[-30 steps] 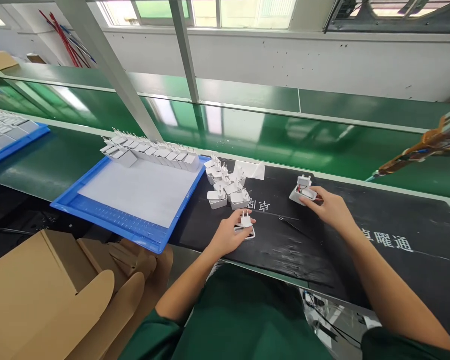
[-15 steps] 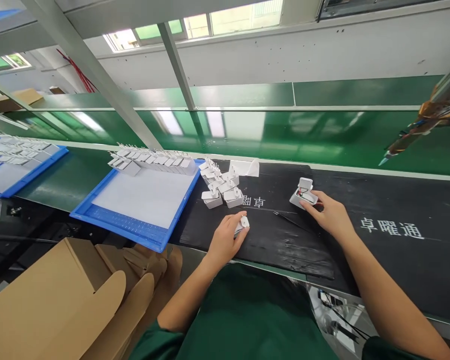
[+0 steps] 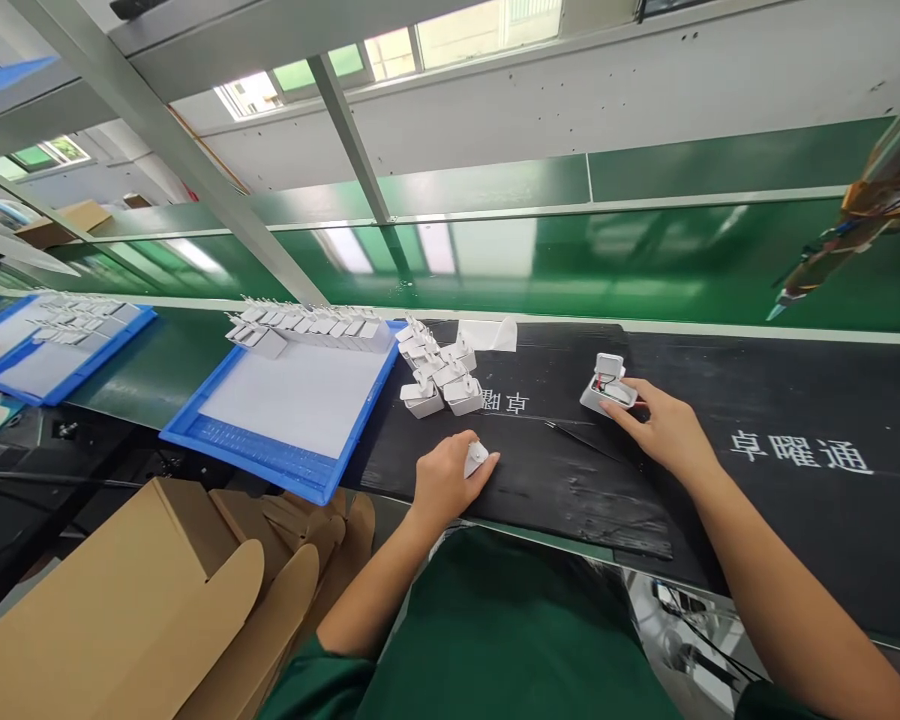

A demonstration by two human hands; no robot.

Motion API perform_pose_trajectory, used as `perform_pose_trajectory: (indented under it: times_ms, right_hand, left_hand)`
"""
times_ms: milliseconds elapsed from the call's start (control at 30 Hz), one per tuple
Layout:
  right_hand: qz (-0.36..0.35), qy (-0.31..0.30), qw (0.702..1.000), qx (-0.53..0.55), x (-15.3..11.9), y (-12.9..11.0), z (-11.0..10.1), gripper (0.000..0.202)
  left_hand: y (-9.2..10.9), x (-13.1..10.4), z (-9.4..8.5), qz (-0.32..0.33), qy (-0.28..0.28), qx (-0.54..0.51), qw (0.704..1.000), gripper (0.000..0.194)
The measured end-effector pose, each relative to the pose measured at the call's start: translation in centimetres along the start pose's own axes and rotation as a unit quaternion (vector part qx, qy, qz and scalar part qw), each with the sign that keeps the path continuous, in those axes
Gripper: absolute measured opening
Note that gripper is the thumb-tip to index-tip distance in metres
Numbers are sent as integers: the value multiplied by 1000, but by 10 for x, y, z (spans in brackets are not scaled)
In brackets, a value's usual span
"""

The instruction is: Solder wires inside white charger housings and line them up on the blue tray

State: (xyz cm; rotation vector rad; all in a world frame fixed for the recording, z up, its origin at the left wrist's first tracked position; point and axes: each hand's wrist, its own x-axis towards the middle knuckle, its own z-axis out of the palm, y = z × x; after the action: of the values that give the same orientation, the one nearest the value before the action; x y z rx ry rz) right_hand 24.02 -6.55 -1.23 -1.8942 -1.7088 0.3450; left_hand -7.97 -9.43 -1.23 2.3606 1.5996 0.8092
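Observation:
My left hand (image 3: 444, 480) is closed round a small white part (image 3: 476, 458) low over the black mat, near the front edge. Further right, my right hand (image 3: 664, 425) grips the right side of a white case (image 3: 607, 394) between thumb and fingers. The case has its lid up, and small red and black wires show inside it. Several white cases (image 3: 441, 372) stand grouped on the mat beyond my left hand. Dark tweezers (image 3: 581, 440) lie between my hands.
A blue tray (image 3: 255, 455) with a white sheet and a row of white cases is on the left. Another such tray (image 3: 37, 392) lies farther left. Cardboard boxes (image 3: 112, 610) are at the lower left. A tool with a pointed tip (image 3: 817, 265) hangs at the right.
My left hand has turned a little, and the white part in it has shifted slightly left. My right hand still grips the case. The view has shifted slightly.

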Motion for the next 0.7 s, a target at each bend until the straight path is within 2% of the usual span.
perform_pose_trajectory:
  times_ms: [133, 200, 267, 333, 433, 500, 600, 700]
  right_hand:
    - [7, -11, 1000, -3, 0, 0, 0, 49]
    - [4, -10, 1000, -6, 0, 1, 0, 49]
    - [-4, -4, 1000, -8, 0, 3, 1, 48]
    - [-8, 4, 1000, -8, 0, 6, 3, 48]
    - [-7, 1, 1000, -7, 0, 9, 4, 48]
    - [-2, -6, 1000, -4, 0, 10, 4, 48]
    - [-1, -9, 1000, 3, 0, 9, 3, 46]
    - [-5, -5, 1000, 6, 0, 9, 3, 45]
  left_hand:
    - [3, -3, -7, -27, -63, 22, 997, 26]
    - [3, -4, -9, -8, -79, 25, 997, 26]
    - [1, -4, -9, 30, -63, 28, 997, 25]
    - [-5, -1, -9, 62, -18, 49, 997, 25]
    - [-25, 7, -13, 69, 66, 111, 989, 32]
    - [-42, 16, -18, 68, 93, 134, 984, 41]
    - [-64, 28, -25, 65, 64, 115, 989, 59]
    - [-75, 33, -27, 35, 30, 84, 995, 66]
